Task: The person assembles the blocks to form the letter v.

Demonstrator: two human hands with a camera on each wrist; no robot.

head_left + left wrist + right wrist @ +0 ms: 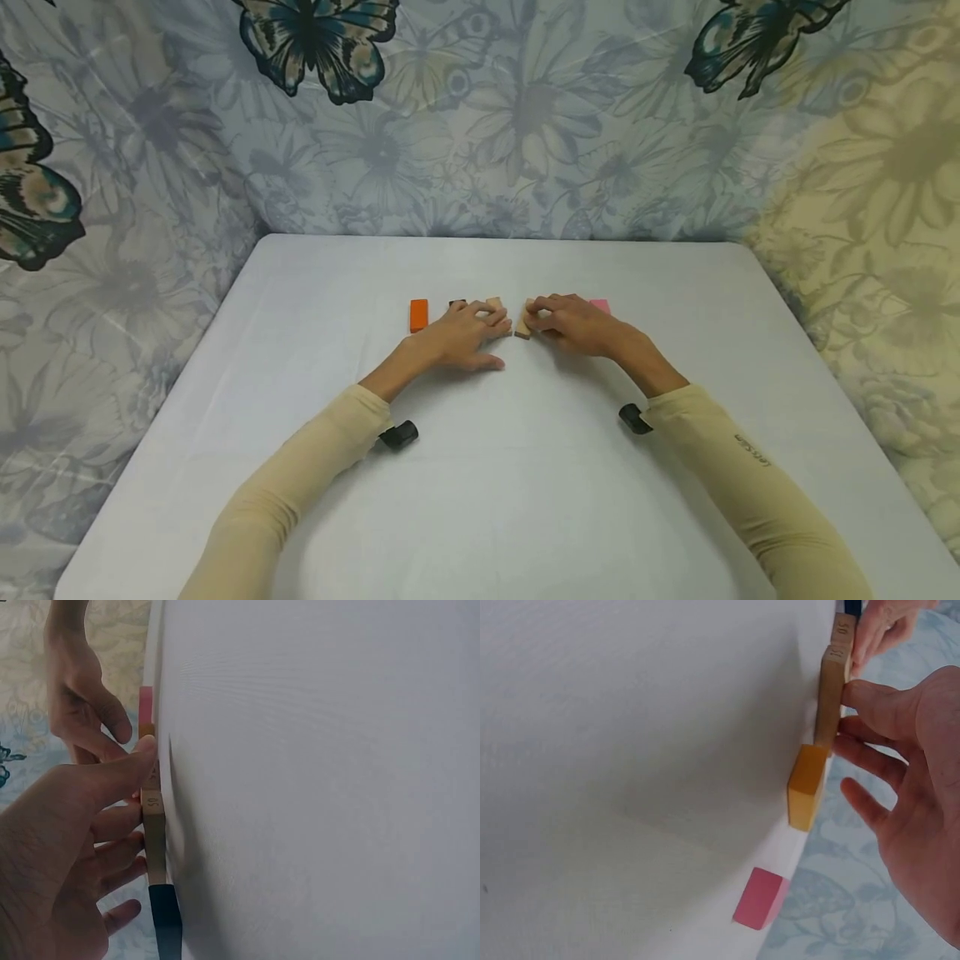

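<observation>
My left hand (467, 335) reaches over a plain wooden block (155, 840) with "50" printed on its end. Its fingertips rest at the block's far side, while the thumb (486, 362) is spread away. My right hand (581, 325) pinches a second wooden block (830, 694), also printed on its end, between thumb and fingers. The two wooden blocks stand close together, with a narrow gap in the head view. A dark blue block (166, 919) lies behind the left hand. Beside the right hand's fingers is a yellow block (806, 787), hidden in the head view.
An orange block (418, 316) lies at the left of the row and a pink block (599, 306) at the right. The white table (487, 500) backs onto a floral cloth wall (525, 150). Black wrist cameras hang below both sleeves.
</observation>
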